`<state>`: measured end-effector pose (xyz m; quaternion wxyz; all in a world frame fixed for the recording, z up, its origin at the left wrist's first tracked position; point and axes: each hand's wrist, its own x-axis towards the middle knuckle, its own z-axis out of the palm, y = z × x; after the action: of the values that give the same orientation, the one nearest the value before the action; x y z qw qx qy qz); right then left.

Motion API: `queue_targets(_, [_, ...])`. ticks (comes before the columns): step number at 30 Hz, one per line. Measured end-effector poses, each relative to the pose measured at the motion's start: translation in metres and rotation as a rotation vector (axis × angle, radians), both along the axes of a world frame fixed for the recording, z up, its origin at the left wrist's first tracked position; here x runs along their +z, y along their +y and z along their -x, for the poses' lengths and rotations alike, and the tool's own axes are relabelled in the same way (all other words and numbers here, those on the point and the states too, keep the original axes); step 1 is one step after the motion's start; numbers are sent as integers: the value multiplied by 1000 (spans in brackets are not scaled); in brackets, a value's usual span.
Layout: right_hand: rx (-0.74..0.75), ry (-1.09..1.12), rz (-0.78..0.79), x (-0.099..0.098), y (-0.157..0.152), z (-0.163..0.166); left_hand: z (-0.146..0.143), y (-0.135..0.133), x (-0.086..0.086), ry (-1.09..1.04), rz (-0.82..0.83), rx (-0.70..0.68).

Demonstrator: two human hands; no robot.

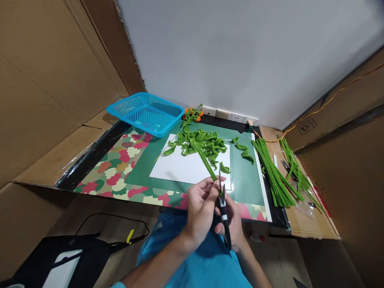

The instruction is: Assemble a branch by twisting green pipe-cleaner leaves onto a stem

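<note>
My left hand [200, 208] is closed round a green pipe cleaner [203, 157] that slants up and away from it over the white sheet [183, 166]. My right hand [234, 224] grips black scissors [222, 208], mostly hidden behind the left hand. The scissor blades point up and meet the pipe cleaner just beyond my left fingertips. A heap of short curled green pieces [201, 143] lies on the far part of the white sheet. The sheet rests on a green cutting mat [243, 180].
A blue plastic basket [144, 113] stands at the back left. Straight green pipe cleaners [273, 172] lie in a bundle at the right, more beside them [292, 164]. Orange and green flowers [192, 114] sit by the wall sockets [228, 115]. Cardboard walls enclose both sides.
</note>
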<state>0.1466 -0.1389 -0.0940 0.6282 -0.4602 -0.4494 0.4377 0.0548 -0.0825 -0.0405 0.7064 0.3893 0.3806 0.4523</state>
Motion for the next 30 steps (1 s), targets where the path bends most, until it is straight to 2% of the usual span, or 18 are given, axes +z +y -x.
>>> queue_targets(6, [2,-28,-14,2,2,-1,0,-1,-2,0,-18,-3])
queue_targets(19, [-11,53,0,1,1,1,1,-3,-3,-17,-15,31])
queue_targets(24, [-5,15,9,5,3,2,2,-4,-2,-9,21,44])
queue_targets(30, [5,58,-4,0,2,1,1,-6,0,18,56,66])
